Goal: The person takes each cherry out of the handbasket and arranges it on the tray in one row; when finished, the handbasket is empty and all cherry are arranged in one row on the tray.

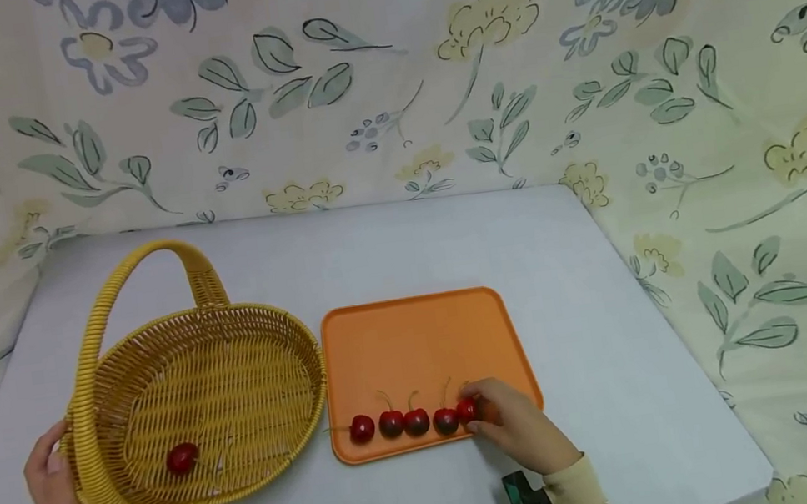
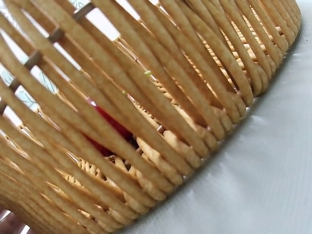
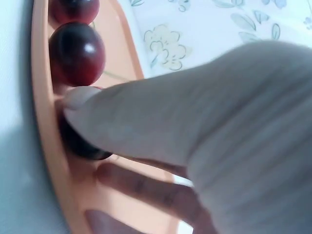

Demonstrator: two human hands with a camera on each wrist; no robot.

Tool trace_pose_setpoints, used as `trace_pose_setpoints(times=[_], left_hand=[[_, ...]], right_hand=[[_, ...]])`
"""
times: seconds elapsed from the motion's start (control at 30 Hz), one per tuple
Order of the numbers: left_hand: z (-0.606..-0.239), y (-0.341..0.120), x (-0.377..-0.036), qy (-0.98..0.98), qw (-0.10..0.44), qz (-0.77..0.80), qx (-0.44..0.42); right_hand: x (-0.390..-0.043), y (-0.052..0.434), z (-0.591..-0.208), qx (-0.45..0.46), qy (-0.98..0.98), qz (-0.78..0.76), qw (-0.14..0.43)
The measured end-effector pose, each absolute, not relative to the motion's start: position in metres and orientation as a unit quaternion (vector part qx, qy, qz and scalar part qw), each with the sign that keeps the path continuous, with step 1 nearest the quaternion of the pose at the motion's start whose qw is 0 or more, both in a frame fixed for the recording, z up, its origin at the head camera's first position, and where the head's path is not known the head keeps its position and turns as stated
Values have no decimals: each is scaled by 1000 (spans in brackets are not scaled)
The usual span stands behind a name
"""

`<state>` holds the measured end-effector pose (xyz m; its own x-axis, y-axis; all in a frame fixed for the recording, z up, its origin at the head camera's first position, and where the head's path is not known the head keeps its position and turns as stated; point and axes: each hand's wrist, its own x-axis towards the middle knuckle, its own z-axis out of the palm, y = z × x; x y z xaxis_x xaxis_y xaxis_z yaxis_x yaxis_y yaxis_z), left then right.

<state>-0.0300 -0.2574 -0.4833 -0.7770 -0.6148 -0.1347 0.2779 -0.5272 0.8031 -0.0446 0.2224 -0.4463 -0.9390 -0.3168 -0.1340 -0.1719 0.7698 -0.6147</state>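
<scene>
A yellow wicker basket (image 1: pixel 232 332) with a tall handle stands on the left of the table, with one red cherry (image 1: pixel 182 458) inside. My left hand (image 1: pixel 62 487) grips its near-left rim, thumb on top. In the left wrist view the basket wall (image 2: pixel 195 97) fills the frame, and the cherry (image 2: pixel 109 129) shows through the weave. An orange tray (image 1: pixel 421 334) lies beside the basket, with several cherries (image 1: pixel 391 423) in a row along its front edge. My right hand (image 1: pixel 478 411) pinches the rightmost cherry (image 1: pixel 467 410). In the right wrist view, thumb and finger close on this dark cherry (image 3: pixel 80 144).
The grey table (image 1: pixel 609 327) is bounded behind and at both sides by a floral cloth (image 1: pixel 382 78). The tray's rim (image 3: pixel 44 122) runs just in front of the cherry row. Dark wrist-camera mounts (image 1: pixel 525 493) show at the bottom edge.
</scene>
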Motion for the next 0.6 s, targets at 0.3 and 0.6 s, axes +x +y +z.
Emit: trace_pose_setpoints(times=[0.3, 0.6], left_hand=[[-480, -259, -29, -438, 243, -834, 233], [-479, -258, -24, -487, 244, -797, 260]], right_hand=[[-53, 199, -398, -219, 946, -235, 41], [-85, 67, -335, -462, 883, -78, 3]])
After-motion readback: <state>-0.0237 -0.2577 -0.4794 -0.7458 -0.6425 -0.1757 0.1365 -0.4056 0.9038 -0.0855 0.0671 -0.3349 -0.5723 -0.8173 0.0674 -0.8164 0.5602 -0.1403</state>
